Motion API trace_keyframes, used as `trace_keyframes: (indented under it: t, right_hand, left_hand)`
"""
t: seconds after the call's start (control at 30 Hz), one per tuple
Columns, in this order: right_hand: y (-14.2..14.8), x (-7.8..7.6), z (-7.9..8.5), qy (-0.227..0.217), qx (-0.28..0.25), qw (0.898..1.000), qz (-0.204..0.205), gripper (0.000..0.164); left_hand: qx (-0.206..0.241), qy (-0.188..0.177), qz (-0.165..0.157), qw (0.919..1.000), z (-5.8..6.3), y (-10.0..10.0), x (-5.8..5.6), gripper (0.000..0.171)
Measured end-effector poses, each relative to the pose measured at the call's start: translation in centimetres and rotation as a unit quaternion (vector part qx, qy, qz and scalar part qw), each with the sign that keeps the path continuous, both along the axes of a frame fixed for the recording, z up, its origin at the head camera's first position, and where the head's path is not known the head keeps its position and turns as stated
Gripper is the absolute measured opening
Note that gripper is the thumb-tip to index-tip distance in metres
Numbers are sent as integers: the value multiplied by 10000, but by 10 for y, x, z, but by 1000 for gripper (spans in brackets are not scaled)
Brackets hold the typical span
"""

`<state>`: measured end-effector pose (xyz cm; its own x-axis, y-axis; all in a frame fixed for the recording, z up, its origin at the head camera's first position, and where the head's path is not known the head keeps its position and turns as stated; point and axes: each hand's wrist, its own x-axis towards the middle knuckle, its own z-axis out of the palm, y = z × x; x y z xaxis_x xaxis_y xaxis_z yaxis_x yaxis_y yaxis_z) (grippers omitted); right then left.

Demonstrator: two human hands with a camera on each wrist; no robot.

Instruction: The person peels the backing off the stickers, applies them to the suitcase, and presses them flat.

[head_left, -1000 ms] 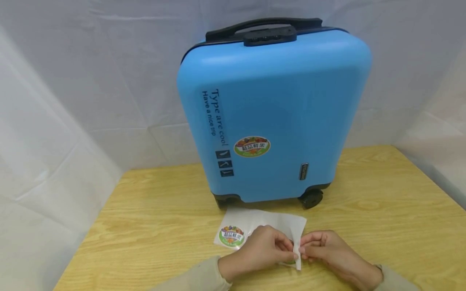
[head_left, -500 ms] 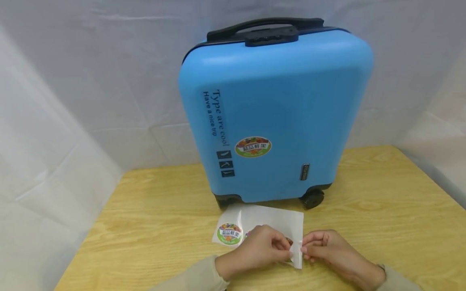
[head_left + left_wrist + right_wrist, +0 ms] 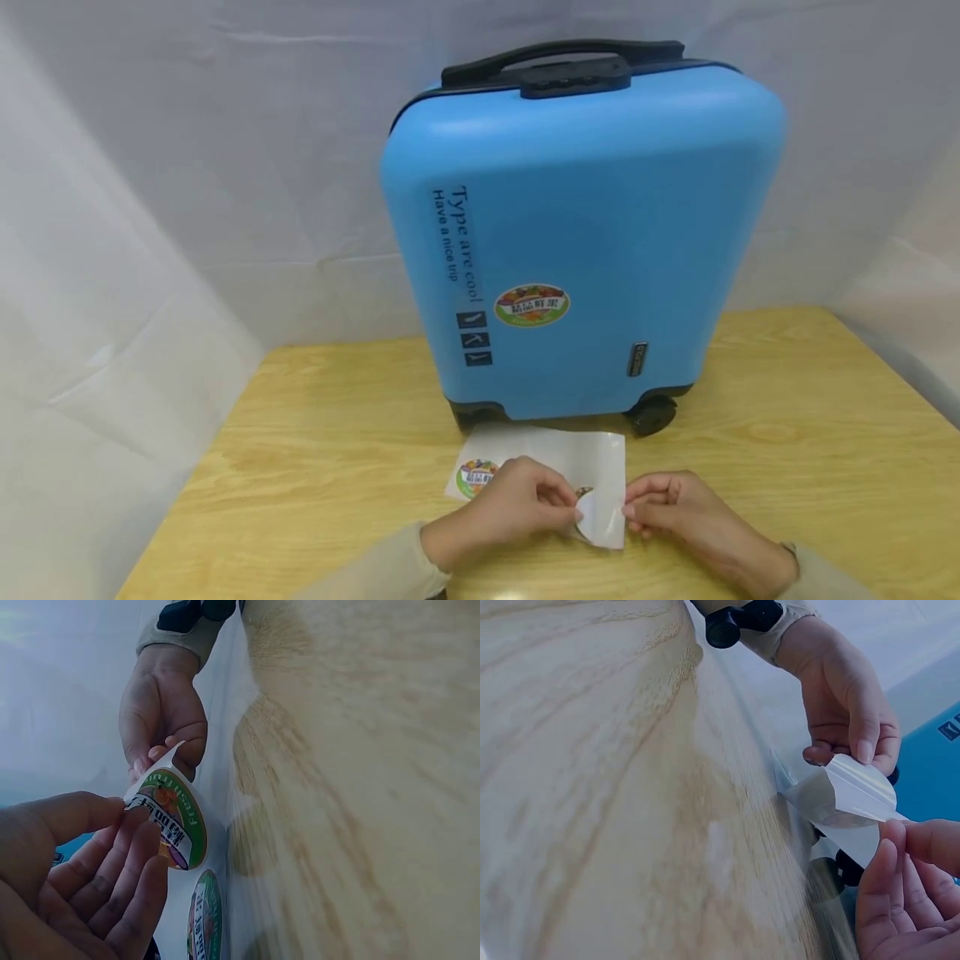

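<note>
In the head view my left hand pinches the edge of a round fruit sticker, whose white back is turned up and partly lifted off its backing sheet. My right hand holds the right edge of that sheet between thumb and fingers. The left wrist view shows the sticker's printed face, green with fruit and lettering, curving away from the fingers. Another sticker lies flat on the sheet's left part, partly behind the left hand. From the right wrist, the sticker's pale back shows bent over.
A blue suitcase with black handle and wheels stands upright on the wooden table, just behind the sheet. One oval sticker is on its front, beside printed lettering. White cloth hangs behind and at the sides.
My left hand has moved leftward with the sticker's edge, and more of its white back shows. The sheet's right edge stays in my right hand. The head view has shifted slightly.
</note>
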<state>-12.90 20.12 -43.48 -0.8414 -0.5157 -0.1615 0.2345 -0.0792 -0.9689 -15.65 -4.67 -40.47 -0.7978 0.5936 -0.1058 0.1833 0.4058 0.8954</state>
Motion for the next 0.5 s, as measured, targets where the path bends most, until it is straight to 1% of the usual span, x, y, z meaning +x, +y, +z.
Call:
trace_keyframes:
  t: [0.23,0.4,0.5]
  right_hand:
    - [0,-2,1,-74,31,10000,-2,10]
    - [0,-2,2,-129,17,9999,41,9]
    - [0,-2,2,-139,-36,9999,76,9]
  left_hand:
    - [197,-169,136,9996,3,-7,2,6]
    - [359,-372,268,9983,-1,-10,2,5]
    - [403,-451,286,9978,-3,-11,1,5]
